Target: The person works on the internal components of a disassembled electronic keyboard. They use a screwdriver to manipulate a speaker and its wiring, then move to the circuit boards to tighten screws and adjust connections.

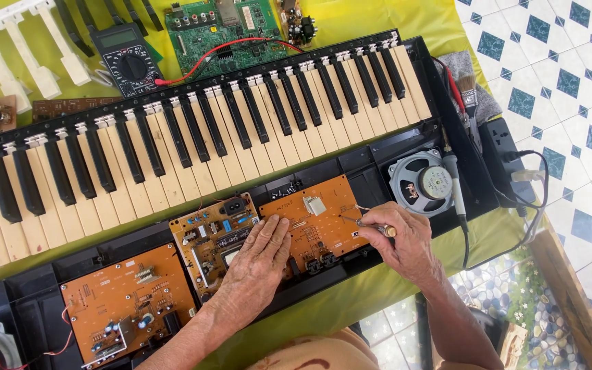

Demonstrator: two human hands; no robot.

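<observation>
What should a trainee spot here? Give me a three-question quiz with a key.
1. True or false: the left hand lies flat on an orange circuit board.
2. What does the right hand hold? A) a paintbrush B) a thin screwdriver C) a plug
3. What round part sits right of that board?

Key: 1 true. 2 B. 3 a speaker.
</observation>
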